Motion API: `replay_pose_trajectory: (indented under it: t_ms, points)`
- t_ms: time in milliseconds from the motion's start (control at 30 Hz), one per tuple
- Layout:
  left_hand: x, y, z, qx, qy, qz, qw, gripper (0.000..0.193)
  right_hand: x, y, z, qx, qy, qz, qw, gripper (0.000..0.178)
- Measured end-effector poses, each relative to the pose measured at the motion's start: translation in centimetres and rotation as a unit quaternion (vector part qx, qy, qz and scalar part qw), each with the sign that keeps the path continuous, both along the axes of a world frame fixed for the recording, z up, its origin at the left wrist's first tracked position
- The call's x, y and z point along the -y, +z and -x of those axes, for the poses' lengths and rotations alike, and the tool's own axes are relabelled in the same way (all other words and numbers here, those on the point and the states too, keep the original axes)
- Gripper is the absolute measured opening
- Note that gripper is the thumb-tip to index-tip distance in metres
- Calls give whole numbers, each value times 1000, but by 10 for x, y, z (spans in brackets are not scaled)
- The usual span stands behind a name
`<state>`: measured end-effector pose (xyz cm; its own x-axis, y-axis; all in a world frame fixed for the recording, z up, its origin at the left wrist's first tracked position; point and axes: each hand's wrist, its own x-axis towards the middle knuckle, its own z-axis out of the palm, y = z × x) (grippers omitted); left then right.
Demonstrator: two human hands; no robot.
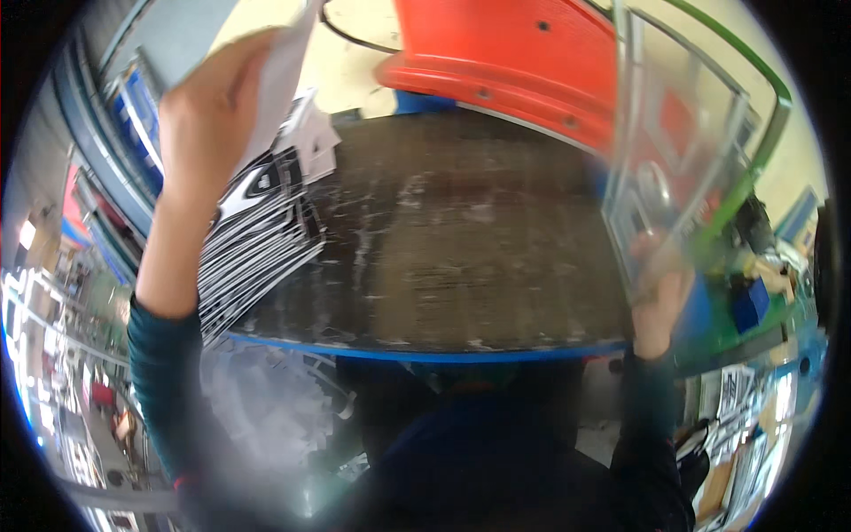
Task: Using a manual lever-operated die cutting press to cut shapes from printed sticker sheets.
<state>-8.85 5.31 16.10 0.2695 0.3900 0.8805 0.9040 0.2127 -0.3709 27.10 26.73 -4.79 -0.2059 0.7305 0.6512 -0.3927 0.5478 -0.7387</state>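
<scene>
My left hand (208, 120) is raised at the upper left, closed on a white sheet (277, 89) seen nearly edge-on. The sheet hides some of its fingers. Just below it lies a fanned stack of black-and-white printed sheets (257, 257) along the left side of the dark worktable (479, 230). At the right, my right hand (660, 288) grips the lower part of a see-through rectangular panel (683, 133) with grey border lines. Motion blurs both this hand and the panel, which stands upright over the table's right edge.
A large red-orange panel (514, 62) stands behind the table. A green metal tube (776, 133) curves down at the right, beside a green surface with a blue box (751, 304). Blue edging (425, 356) runs along the table's near side. Clear plastic (257, 399) lies below at the left.
</scene>
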Motion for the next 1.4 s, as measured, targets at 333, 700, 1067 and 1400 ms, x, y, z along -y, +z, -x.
replay_pose_trajectory:
  t_ms: [333, 700, 1067, 1400]
  points:
    - [1, -170, -153, 238, -182, 367, 881, 41, 3, 32, -31, -17, -51, -47, 997, 67]
    - [-13, -181, -173, 258, -202, 337, 883, 32, 2, 50, -43, 47, -51, -89, 994, 68]
    - [67, -141, -74, 515, -86, 344, 780, 60, 4, 64, -14, 307, -147, -388, 857, 59]
    - [74, -150, -61, 483, -124, 407, 766, 89, 24, 64, 26, 390, -54, -462, 794, 58]
